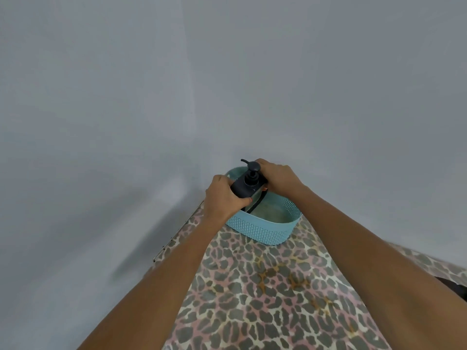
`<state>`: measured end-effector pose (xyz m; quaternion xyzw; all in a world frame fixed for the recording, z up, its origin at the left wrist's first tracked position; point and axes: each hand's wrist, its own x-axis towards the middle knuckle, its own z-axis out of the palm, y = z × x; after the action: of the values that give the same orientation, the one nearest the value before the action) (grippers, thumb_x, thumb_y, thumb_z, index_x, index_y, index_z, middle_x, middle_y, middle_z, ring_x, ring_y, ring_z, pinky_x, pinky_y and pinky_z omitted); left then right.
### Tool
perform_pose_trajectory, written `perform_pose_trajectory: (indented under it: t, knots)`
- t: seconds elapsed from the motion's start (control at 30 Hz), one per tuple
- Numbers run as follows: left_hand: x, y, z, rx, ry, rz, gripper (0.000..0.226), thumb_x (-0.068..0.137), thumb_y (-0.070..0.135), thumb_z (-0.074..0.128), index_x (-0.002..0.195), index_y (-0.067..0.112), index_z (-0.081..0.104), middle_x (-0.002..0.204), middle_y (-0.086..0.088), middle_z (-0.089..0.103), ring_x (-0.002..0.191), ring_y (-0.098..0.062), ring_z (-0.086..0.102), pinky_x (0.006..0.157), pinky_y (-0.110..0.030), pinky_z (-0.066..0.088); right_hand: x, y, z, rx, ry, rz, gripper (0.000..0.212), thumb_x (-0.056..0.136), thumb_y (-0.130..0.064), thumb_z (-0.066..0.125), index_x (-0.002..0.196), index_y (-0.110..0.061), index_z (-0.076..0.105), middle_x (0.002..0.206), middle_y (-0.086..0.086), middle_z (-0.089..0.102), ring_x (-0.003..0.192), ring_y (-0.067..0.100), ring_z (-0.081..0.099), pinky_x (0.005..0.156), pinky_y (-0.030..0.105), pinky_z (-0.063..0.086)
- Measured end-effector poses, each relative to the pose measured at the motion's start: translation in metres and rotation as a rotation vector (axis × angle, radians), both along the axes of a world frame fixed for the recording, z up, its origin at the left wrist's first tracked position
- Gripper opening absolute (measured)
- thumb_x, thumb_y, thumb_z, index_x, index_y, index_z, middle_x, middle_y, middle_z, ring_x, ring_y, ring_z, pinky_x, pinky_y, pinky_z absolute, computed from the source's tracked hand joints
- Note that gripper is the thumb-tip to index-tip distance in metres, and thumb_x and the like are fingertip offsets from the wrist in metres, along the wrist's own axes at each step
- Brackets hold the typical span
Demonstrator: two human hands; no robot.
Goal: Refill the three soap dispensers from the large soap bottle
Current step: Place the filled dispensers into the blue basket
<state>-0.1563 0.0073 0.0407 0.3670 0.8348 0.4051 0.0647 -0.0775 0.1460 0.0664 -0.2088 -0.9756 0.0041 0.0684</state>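
A dark soap dispenser (243, 188) with a black pump head (252, 168) is held tilted over a light blue perforated basket (262, 227). My left hand (222, 198) grips the dispenser's body from the left. My right hand (279, 178) holds the pump head and neck from the right. A black strip lies inside the basket under the dispenser; what it belongs to is hidden. No large soap bottle or other dispensers are visible.
The basket stands at the far end of a table covered with a leopard-print cloth (265, 294). The table's left edge (177, 236) runs diagonally beside a plain grey wall. A dark object (454, 289) shows at the right edge.
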Motion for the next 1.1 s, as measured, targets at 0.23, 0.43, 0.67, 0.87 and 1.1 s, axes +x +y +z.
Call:
perform_pose_trajectory:
  t: [0.23, 0.43, 0.67, 0.87, 1.1]
  knots:
    - [-0.008, 0.002, -0.015, 0.027, -0.052, 0.041, 0.050, 0.064, 0.022, 0.076, 0.098, 0.000, 0.048, 0.098, -0.003, 0.043, 0.078, -0.017, 0.048, 0.052, -0.020, 0.029, -0.024, 0.003, -0.021, 0.005, -0.029, -0.014, 0.050, 0.088, -0.002, 0.049, 0.135, -0.011, 0.035, 0.133, 0.007, 0.043, 0.101, 0.030, 0.056, 0.068, 0.035, 0.040]
    - [-0.010, 0.001, -0.016, -0.005, -0.015, 0.052, 0.046, 0.074, 0.026, 0.072, 0.106, 0.004, 0.049, 0.112, -0.009, 0.045, 0.081, -0.017, 0.046, 0.067, -0.026, 0.035, -0.034, 0.008, -0.026, -0.063, 0.005, -0.004, 0.055, 0.085, 0.004, 0.045, 0.136, -0.015, 0.040, 0.132, 0.006, 0.047, 0.110, 0.029, 0.052, 0.073, 0.035, 0.041]
    - [-0.006, 0.000, -0.016, -0.010, -0.027, 0.033, 0.048, 0.078, 0.023, 0.070, 0.114, 0.002, 0.046, 0.120, -0.011, 0.043, 0.098, -0.024, 0.053, 0.072, -0.026, 0.038, -0.027, 0.001, -0.039, -0.229, 0.172, -0.004, 0.063, 0.081, 0.007, 0.048, 0.137, -0.021, 0.042, 0.138, 0.003, 0.050, 0.119, 0.028, 0.052, 0.085, 0.035, 0.045]
    - [0.000, -0.002, -0.016, -0.006, -0.080, -0.015, 0.042, 0.080, 0.018, 0.067, 0.112, 0.000, 0.048, 0.124, -0.014, 0.043, 0.104, -0.026, 0.050, 0.073, -0.023, 0.035, -0.012, -0.012, -0.032, -0.107, 0.121, -0.243, 0.053, 0.091, -0.020, 0.054, 0.138, -0.016, 0.031, 0.130, 0.008, 0.052, 0.113, 0.029, 0.054, 0.081, 0.039, 0.046]
    - [0.034, -0.020, -0.003, 0.063, -0.078, -0.014, 0.055, 0.085, 0.014, 0.062, 0.134, 0.003, 0.039, 0.144, -0.012, 0.034, 0.133, -0.026, 0.034, 0.111, -0.035, 0.029, 0.033, -0.035, -0.019, -0.327, 0.302, -0.274, 0.039, 0.090, -0.027, 0.058, 0.124, -0.012, 0.049, 0.126, 0.003, 0.055, 0.111, 0.019, 0.055, 0.086, 0.032, 0.045]
